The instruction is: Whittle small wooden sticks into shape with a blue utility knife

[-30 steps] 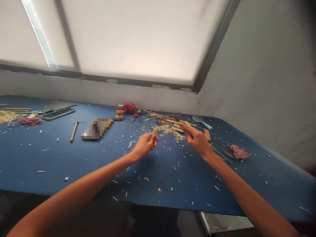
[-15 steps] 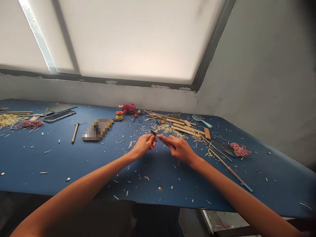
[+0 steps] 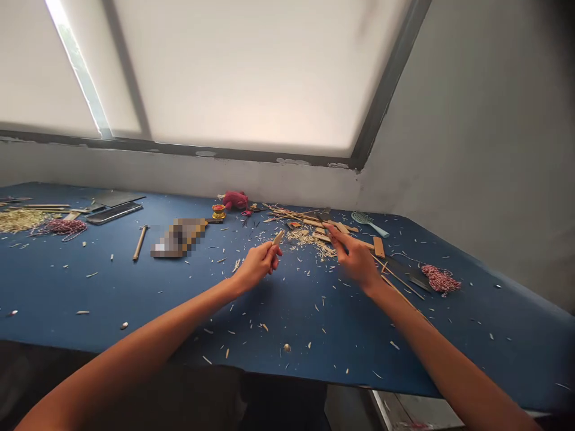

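Note:
My left hand (image 3: pixel 259 263) is closed around a short pale strip of wood (image 3: pixel 278 237), whose pointed end sticks up past the thumb. Held off to the right, my right hand (image 3: pixel 357 260) grips a small knife (image 3: pixel 320 219). Only a bit of its dark blade shows beyond the index finger; the handle is hidden in the palm. The two hands are apart, and the blade does not touch the wood. Between and beyond them lies a heap of wood shavings (image 3: pixel 305 240), with wooden strips (image 3: pixel 321 237) behind my right hand.
A pale green hairbrush (image 3: pixel 369 224) and a red-and-white cord bundle (image 3: pixel 441 279) lie right. To the left are a small hammer-like tool (image 3: pixel 140 243), a phone (image 3: pixel 115 213), another cord bundle (image 3: pixel 66 226) and shavings (image 3: pixel 20 220). A red plush toy (image 3: pixel 235 200) sits at the back of the blue table (image 3: pixel 148 299).
My right hand has swung right and up with the knife, away from the wood strip. My left hand has stayed almost in place, and the strip now shows more clearly.

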`<state>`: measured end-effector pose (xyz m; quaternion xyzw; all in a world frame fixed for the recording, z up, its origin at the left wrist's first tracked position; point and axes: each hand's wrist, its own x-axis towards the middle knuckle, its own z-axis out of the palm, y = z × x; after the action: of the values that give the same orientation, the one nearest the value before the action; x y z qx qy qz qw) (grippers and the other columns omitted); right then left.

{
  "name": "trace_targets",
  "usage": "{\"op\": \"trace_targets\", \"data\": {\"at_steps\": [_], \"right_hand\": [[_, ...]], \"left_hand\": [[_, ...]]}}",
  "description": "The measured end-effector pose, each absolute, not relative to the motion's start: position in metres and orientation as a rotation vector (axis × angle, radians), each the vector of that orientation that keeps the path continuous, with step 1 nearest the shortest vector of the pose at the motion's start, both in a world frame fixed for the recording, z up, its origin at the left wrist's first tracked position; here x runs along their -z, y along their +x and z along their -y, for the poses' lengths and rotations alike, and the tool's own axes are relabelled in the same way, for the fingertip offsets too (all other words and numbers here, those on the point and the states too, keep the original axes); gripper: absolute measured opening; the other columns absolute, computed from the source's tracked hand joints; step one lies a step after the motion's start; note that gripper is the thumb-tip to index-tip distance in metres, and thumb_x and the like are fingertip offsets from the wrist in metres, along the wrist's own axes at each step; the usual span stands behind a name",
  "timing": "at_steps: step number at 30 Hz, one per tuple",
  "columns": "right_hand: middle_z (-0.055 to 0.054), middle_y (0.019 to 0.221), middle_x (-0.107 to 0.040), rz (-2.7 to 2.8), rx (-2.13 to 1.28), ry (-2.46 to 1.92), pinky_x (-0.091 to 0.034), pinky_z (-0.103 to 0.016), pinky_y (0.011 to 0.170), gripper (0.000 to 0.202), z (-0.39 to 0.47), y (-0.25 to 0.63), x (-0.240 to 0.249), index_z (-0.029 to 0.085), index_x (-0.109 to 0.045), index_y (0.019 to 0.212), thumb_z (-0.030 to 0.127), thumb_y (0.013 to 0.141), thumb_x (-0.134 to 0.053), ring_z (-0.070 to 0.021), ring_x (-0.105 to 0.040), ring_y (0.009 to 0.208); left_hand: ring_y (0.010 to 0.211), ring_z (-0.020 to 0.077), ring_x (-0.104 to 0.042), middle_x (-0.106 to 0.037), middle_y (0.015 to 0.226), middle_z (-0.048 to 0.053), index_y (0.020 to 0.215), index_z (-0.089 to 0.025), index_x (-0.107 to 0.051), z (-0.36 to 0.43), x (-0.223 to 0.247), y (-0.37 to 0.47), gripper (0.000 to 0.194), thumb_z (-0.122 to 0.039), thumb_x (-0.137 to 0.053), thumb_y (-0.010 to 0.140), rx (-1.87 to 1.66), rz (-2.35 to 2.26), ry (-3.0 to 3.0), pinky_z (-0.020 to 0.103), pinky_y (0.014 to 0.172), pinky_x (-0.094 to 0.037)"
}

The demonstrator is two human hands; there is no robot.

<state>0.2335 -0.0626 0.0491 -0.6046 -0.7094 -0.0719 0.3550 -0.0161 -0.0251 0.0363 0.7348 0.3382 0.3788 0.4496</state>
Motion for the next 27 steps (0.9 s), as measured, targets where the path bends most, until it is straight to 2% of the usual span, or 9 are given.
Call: {"op": "trace_targets", "data": {"at_steps": [2, 4, 7, 10, 14, 21, 24, 27], "right_hand": [[-0.005, 0.101, -0.064, 1.989, 0.162, -1.490, -0.045, -0.028, 0.068, 0.044, 0.071, 0.212, -0.048, 0.032, -0.041, 0.136, 0.039, 0.094, -0.031, -0.0177, -0.061, 0.082], [-0.003, 0.088, -0.061, 2.138, 0.172, -1.465, -0.041, -0.024, 0.060, 0.043, 0.079, 0.192, -0.046, 0.036, -0.039, 0.136, 0.038, 0.094, -0.031, -0.0125, -0.056, 0.065], [-0.002, 0.084, -0.055, 2.269, 0.230, -1.424, -0.035, -0.021, 0.053, 0.043, 0.087, 0.176, -0.041, 0.039, -0.034, 0.138, 0.036, 0.095, -0.029, -0.0078, -0.046, 0.054], [-0.002, 0.086, -0.052, 2.347, 0.283, -1.392, -0.031, -0.020, 0.050, 0.043, 0.090, 0.174, -0.039, 0.041, -0.032, 0.138, 0.035, 0.096, -0.027, -0.0060, -0.039, 0.050], [-0.002, 0.087, -0.050, 2.391, 0.344, -1.365, -0.029, -0.020, 0.051, 0.043, 0.087, 0.182, -0.040, 0.041, -0.031, 0.138, 0.034, 0.096, -0.027, -0.0064, -0.037, 0.052], [-0.002, 0.085, -0.049, 2.402, 0.324, -1.327, -0.030, -0.020, 0.053, 0.043, 0.084, 0.197, -0.043, 0.040, -0.034, 0.138, 0.034, 0.096, -0.029, -0.0063, -0.039, 0.054], [-0.001, 0.083, -0.047, 2.323, 0.337, -1.367, -0.030, -0.020, 0.052, 0.043, 0.082, 0.199, -0.044, 0.040, -0.033, 0.138, 0.033, 0.095, -0.031, -0.0060, -0.038, 0.053], [0.000, 0.083, -0.047, 2.233, 0.343, -1.381, -0.029, -0.020, 0.051, 0.044, 0.082, 0.200, -0.043, 0.039, -0.032, 0.139, 0.033, 0.095, -0.032, -0.0058, -0.037, 0.053]], "left_hand": [[0.051, 0.0083, -0.050, -0.057, 0.064, 0.000, 0.087, -0.016, -0.054, 0.020, -0.032, -0.018, 0.034, -0.047, -0.037, 0.088, -0.888, -0.835, 1.778, 0.021, 0.049, -0.037], [0.056, 0.0092, -0.056, -0.064, 0.075, 0.004, 0.090, -0.016, -0.054, 0.016, -0.030, -0.019, 0.035, -0.048, -0.041, 0.087, -0.850, -0.796, 1.748, 0.020, 0.049, -0.038], [0.065, 0.0107, -0.061, -0.068, 0.089, 0.008, 0.094, -0.015, -0.053, 0.013, -0.028, -0.019, 0.035, -0.049, -0.048, 0.084, -0.818, -0.741, 1.707, 0.020, 0.053, -0.040], [0.069, 0.0127, -0.063, -0.067, 0.087, 0.009, 0.093, -0.014, -0.053, 0.011, -0.027, -0.020, 0.036, -0.047, -0.053, 0.081, -0.808, -0.717, 1.669, 0.021, 0.056, -0.041], [0.076, 0.0131, -0.062, -0.066, 0.084, 0.009, 0.091, -0.012, -0.058, 0.012, -0.030, -0.023, 0.038, -0.048, -0.053, 0.081, -0.680, -0.627, 1.688, 0.023, 0.063, -0.042], [0.071, 0.0108, -0.056, -0.063, 0.083, 0.005, 0.091, -0.015, -0.057, 0.025, -0.041, -0.028, 0.040, -0.053, -0.045, 0.084, -0.395, -0.483, 1.761, 0.023, 0.065, -0.039], [0.065, 0.0087, -0.049, -0.058, 0.077, 0.002, 0.094, -0.016, -0.056, 0.027, -0.039, -0.025, 0.044, -0.056, -0.040, 0.085, -0.414, -0.482, 1.659, 0.023, 0.064, -0.037], [0.062, 0.0074, -0.044, -0.053, 0.072, -0.001, 0.099, -0.017, -0.054, 0.027, -0.037, -0.021, 0.042, -0.056, -0.044, 0.084, -0.503, -0.514, 1.506, 0.022, 0.063, -0.036]]}}
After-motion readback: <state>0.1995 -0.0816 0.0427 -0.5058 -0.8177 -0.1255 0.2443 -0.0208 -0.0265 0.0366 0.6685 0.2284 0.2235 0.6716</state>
